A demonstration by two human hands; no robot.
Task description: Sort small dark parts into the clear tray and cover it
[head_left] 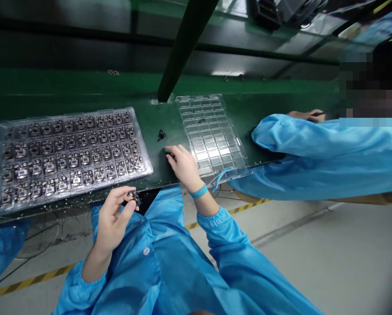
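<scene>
My left hand [113, 218] is closed at the table's front edge, thumb and fingers pinching a small electronic module [134, 197] with dark and metallic parts. My right hand [183, 167], a blue band round its wrist, rests low over the green table with its fingers curled together. Something small and dark shows at its fingertips, too hidden to name. Just beyond those fingertips lies a loose cluster of small black parts [162, 135]. To the left, a clear plastic tray [143, 153] carries rows of similar modules in its compartments.
Right of my right hand lies another clear compartment tray [212, 131] with a few small dark pieces in it. A dark post [179, 57] rises behind. A co-worker's blue sleeve [291, 135] reaches over the table at right. Small clippings [64, 202] litter the front edge.
</scene>
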